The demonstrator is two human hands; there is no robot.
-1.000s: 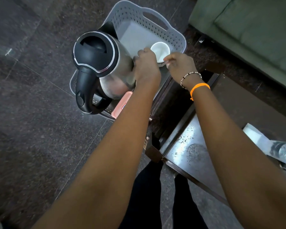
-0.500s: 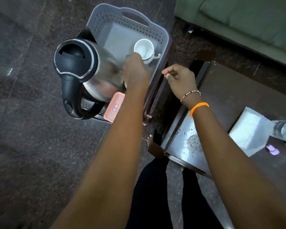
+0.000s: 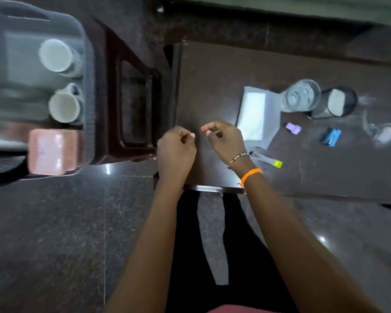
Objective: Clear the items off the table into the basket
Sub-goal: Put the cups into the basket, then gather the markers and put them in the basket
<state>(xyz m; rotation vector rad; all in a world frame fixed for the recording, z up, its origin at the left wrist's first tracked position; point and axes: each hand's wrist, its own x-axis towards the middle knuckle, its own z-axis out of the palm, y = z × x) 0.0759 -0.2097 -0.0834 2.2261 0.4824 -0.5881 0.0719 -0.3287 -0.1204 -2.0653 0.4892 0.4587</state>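
Hands, left (image 3: pixel 176 152) and right (image 3: pixel 226 141), seemingly empty, loosely curled over table (image 3: pixel 212 86), cups (image 3: pixel 64 107) in basket (image 3: pixel 86 64).

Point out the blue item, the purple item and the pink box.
blue item (image 3: pixel 331 137), head view, on the table: middle of its blue body.
purple item (image 3: pixel 293 128), head view, on the table: centre of its top.
pink box (image 3: pixel 52 152), head view, in the basket's near corner: middle of its blurred top face.

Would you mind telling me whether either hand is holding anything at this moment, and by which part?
Nothing is held. The left hand and right hand hang loosely curled above the table, gripping nothing.
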